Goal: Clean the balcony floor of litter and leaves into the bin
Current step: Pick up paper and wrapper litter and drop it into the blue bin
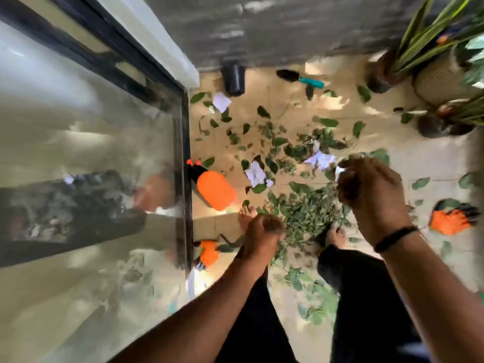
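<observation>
On the balcony floor point(293, 106): leaves point(309, 213) lie scattered across the tiles and heaped thickly by the person's bare feet; crumpled paper scraps point(255, 174) sit among them.
Progress: judged early; most litter is not yet gathered, and nothing visibly collected.
Bin: a dark cylinder point(233, 78) stands by the far wall, well apart from the pile; it may be the bin, though blur leaves that unsure.
Left hand point(263, 238): the grip is curled into a fist above the pile; whether it holds anything cannot be told.
Right hand point(366, 184): raised, fingers curled, with a small white scrap point(340, 171) showing at the fingertips, apparently pinched.
Other items: an orange sprayer bottle point(214, 189), orange gloves point(450, 218), potted plants point(442, 74).
</observation>
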A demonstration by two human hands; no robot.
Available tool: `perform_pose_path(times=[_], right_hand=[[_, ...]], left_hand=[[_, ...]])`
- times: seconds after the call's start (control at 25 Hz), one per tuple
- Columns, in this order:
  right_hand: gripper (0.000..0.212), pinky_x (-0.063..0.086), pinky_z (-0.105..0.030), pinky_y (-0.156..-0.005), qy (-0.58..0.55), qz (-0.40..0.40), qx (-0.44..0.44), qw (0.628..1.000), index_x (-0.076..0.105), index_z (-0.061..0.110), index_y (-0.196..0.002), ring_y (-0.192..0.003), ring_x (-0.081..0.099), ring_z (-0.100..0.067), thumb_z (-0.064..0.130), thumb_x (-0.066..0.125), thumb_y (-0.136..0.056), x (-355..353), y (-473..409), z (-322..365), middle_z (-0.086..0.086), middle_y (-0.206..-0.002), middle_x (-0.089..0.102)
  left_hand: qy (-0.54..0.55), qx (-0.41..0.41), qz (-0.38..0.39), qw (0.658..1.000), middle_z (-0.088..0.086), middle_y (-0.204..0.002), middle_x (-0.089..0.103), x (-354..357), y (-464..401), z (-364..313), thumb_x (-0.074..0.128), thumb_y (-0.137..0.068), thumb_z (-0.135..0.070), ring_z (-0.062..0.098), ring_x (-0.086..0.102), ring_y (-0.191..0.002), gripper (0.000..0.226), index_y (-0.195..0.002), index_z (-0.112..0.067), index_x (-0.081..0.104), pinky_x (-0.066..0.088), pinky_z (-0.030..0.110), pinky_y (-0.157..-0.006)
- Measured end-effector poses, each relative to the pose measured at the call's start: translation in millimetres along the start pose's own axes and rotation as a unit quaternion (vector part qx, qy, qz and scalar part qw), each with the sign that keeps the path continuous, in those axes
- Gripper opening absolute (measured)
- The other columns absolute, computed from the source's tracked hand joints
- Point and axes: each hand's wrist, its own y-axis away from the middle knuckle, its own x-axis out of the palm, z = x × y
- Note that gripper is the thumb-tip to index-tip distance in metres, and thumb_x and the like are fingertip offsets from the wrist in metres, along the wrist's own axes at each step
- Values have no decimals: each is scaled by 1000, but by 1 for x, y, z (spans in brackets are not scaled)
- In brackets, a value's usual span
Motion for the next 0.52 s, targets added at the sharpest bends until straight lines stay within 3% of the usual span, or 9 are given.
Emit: perform_pose_path(times=[0.04, 0.12, 0.2, 0.24, 0.32, 0.4, 0.52], right_hand=[[14, 34, -18, -46, 11, -19, 31, 999, 63, 11, -82, -51, 44, -13, 13, 58, -95, -7, -27, -41, 1, -59, 49], [5, 38, -20, -48, 36, -64, 119, 990, 63, 11, -91, -51, 49, -13, 16, 67, -91, -30, -78, -130, 0, -62, 53], [7, 41, -24, -52, 71, -75, 186, 977, 65, 9, -87, -52, 51, -16, 12, 64, -93, -51, -120, -207, -3, -63, 56], [12, 41, -26, -54, 92, -63, 206, 972, 67, 9, -85, -54, 52, -18, 11, 61, -96, -60, -136, -232, -5, -64, 58], [15, 38, -28, -55, 169, -2, 219, 961, 69, 8, -88, -55, 52, -20, 14, 59, -98, -78, -163, -250, -6, -68, 64], [19, 34, -25, -48, 240, 60, 212, 946, 71, 9, -88, -54, 52, -19, 21, 60, -98, -94, -184, -259, -7, -71, 67], [21, 33, -23, -43, 266, 67, 218, 937, 73, 13, -86, -51, 51, -16, 28, 62, -95, -113, -199, -248, -8, -73, 67]], left_hand=[[8, -26, -25, 999, 4, -67, 70, 9, -51, 21, 68, -60, -47, 26, 65, -68, 14, -66, -34, 70, 55, 44, -70], [-23, -54, -57, 997, 13, -81, 74, 31, -154, 58, 68, -60, -46, 35, 70, -80, 22, -68, -25, 69, 57, 50, -78], [-80, -49, -45, 995, 17, -94, 76, 47, -253, 100, 68, -70, -34, 39, 70, -92, 17, -78, -20, 74, 56, 44, -78], [-109, -51, -54, 991, 16, -97, 76, 54, -295, 119, 64, -71, -31, 39, 69, -95, 26, -88, -17, 78, 54, 39, -75], [-175, -33, -64, 982, 12, -106, 76, 66, -369, 145, 60, -75, -29, 36, 69, -99, 44, -113, -14, 76, 52, 35, -77], [-243, 1, -76, 967, 10, -121, 72, 67, -439, 167, 62, -82, -31, 31, 67, -111, 45, -125, -23, 70, 53, 35, -91], [-282, -41, -72, 956, 7, -142, 58, 60, -568, 211, 62, -82, -48, 29, 54, -130, 57, -137, -31, 60, 44, 36, -108]])
